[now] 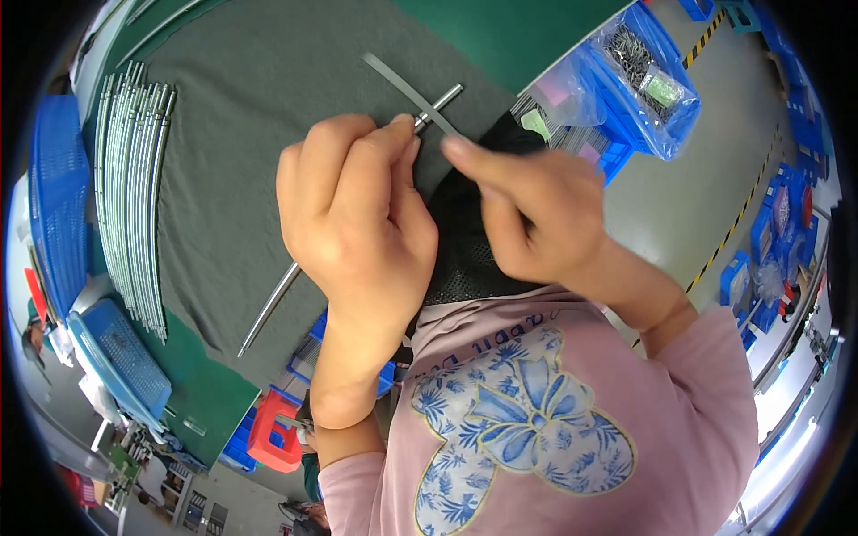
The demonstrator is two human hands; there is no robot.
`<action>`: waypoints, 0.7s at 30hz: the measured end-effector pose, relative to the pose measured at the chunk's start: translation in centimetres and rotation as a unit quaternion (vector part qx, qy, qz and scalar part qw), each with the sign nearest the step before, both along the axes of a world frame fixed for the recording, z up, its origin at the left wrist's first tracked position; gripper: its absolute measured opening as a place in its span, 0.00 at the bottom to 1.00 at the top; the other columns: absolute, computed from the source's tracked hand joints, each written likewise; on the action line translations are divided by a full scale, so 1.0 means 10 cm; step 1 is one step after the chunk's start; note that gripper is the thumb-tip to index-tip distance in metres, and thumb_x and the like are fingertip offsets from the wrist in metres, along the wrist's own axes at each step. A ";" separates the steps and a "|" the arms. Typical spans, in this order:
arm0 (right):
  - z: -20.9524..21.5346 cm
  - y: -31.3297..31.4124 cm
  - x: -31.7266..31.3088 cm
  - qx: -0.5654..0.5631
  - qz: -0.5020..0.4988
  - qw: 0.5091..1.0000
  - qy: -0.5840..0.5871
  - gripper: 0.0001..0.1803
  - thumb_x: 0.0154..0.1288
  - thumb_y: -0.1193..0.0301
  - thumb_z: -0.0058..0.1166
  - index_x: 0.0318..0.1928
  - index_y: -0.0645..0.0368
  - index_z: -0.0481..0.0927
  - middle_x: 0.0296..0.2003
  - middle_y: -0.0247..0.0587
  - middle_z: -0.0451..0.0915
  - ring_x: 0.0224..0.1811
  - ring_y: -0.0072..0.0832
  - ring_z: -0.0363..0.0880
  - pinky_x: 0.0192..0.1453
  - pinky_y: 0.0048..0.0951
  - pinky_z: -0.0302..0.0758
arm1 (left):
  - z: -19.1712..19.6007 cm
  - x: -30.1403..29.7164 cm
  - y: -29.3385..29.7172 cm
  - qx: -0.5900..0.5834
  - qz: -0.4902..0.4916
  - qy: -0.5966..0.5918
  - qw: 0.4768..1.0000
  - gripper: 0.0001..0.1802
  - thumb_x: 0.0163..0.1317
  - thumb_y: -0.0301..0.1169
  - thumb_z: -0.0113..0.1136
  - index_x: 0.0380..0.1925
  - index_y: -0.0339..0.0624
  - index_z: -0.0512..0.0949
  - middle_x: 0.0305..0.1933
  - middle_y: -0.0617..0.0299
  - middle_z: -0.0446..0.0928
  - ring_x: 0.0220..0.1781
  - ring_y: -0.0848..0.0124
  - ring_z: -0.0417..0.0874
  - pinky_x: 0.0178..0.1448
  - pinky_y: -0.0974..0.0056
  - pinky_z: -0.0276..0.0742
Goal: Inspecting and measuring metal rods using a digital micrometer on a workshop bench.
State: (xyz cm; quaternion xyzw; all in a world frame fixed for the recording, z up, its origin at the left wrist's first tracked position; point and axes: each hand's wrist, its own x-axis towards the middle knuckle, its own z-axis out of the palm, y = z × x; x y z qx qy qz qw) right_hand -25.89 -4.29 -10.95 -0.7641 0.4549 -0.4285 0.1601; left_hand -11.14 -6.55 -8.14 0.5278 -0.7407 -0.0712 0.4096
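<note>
My left hand (357, 205) is closed around a slim, shiny metal rod (268, 310). The rod runs slantwise through the fist, with one end out past the thumb and a longer length toward the lower left. Between thumb and curled fingers, my right hand (545, 210) pinches one end of a thin, flat grey strip (398, 82). The strip crosses the rod just beyond my left fingertips and looks in contact with it. Its kind is not plain. The right hand is slightly blurred.
A dark grey cloth (250, 116) covers much of the green table (483, 31). Many similar rods (134, 196) lie side by side at left, beside blue baskets (58, 179). At right, a blue bin (684, 116) holds bagged small metal parts. A red holder (273, 435) is at lower left.
</note>
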 end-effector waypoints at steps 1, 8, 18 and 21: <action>-0.03 -0.09 0.04 -0.033 0.007 0.999 -0.020 0.20 0.43 0.84 0.49 0.40 0.59 0.78 0.17 0.35 0.74 0.10 0.26 0.65 0.15 0.24 0.61 | 0.00 0.02 -0.02 -0.005 0.002 0.003 1.000 0.10 0.37 0.17 0.59 0.23 0.39 0.75 0.25 0.61 0.70 0.25 0.65 0.68 0.28 0.66 0.65; 0.06 -0.09 0.06 -0.010 0.008 1.000 0.006 0.19 0.45 0.85 0.48 0.41 0.60 0.78 0.16 0.36 0.73 0.12 0.27 0.69 0.17 0.23 0.65 | 0.03 0.01 0.01 0.006 0.006 -0.004 1.000 0.09 0.37 0.17 0.59 0.23 0.38 0.75 0.25 0.61 0.70 0.24 0.65 0.67 0.28 0.66 0.64; 0.05 -0.08 0.02 -0.013 0.015 1.000 -0.019 0.19 0.44 0.86 0.48 0.40 0.61 0.77 0.14 0.36 0.72 0.11 0.26 0.67 0.15 0.25 0.62 | 0.00 0.00 -0.01 -0.007 0.001 0.015 1.000 0.09 0.37 0.17 0.59 0.23 0.38 0.75 0.24 0.61 0.69 0.24 0.65 0.67 0.27 0.66 0.64; 0.13 0.22 -0.15 0.073 0.030 0.996 0.040 0.18 0.45 0.85 0.47 0.39 0.62 0.78 0.12 0.35 0.71 0.10 0.25 0.66 0.15 0.24 0.62 | -0.04 0.02 0.02 -0.010 0.009 -0.009 1.000 0.09 0.37 0.17 0.59 0.23 0.38 0.75 0.24 0.61 0.70 0.24 0.65 0.67 0.27 0.65 0.64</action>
